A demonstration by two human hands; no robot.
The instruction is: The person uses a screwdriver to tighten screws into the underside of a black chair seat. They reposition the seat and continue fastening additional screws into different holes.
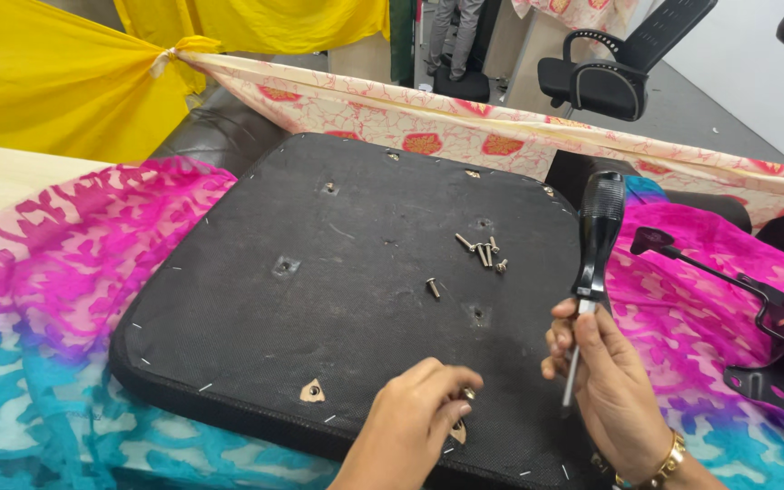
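A black fabric-covered chair seat point(319, 299) lies upside down in front of me, with several screw holes in it. My left hand point(415, 417) pinches a small screw point(468, 394) at a hole near the seat's front edge. My right hand point(605, 381) grips a screwdriver point(596, 245) by its metal shaft, the black handle pointing up and the tip down beside the seat's right edge. Several loose screws point(483, 249) lie on the seat further back, and one lone screw point(433, 288) lies nearer to me.
The seat rests on a pink, white and teal cloth point(38, 299). A black metal chair mechanism with a lever point(773, 336) lies at the right. Yellow fabric point(56, 82) and a floral cloth strip point(465, 118) hang behind. A black office chair point(610, 73) stands further back.
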